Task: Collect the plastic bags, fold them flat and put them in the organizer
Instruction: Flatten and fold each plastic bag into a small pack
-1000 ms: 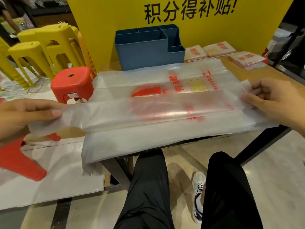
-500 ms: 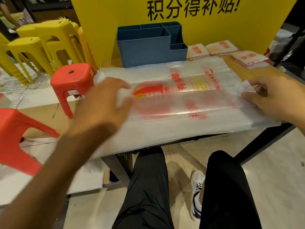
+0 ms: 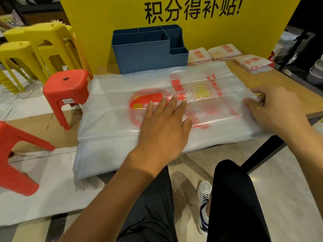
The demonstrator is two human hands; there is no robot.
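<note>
Translucent white plastic bags printed in red [image 3: 111, 119] lie in a flat stack on the wooden tabletop [image 3: 272, 81], their left end drooping over its edge. Nearest the camera, two legs in black trousers [image 3: 232, 203] and a white sneaker [image 3: 203, 198] show above the pale tiled floor [image 3: 288, 189]. The left hand [image 3: 164, 126] lies palm down on the middle of the stack, fingers straight and spread, pressing the folded top layer over the red round logo. The right hand [image 3: 277, 109] rests at the right end of the same fold, fingers slightly bent on the plastic edge; whether it pinches the film cannot be told. To the left, off the tabletop, stand two red plastic stools [image 3: 66, 89] and, farther back, stacked yellow plastic stools [image 3: 26, 49]. Beyond the stack, touching its far edge, sits the blue plastic organizer with several open compartments [image 3: 143, 55]. Just right of it lie small folded squares of bags with red print [image 3: 225, 52]. Behind everything rises a yellow board with black characters [image 3: 192, 9].
</note>
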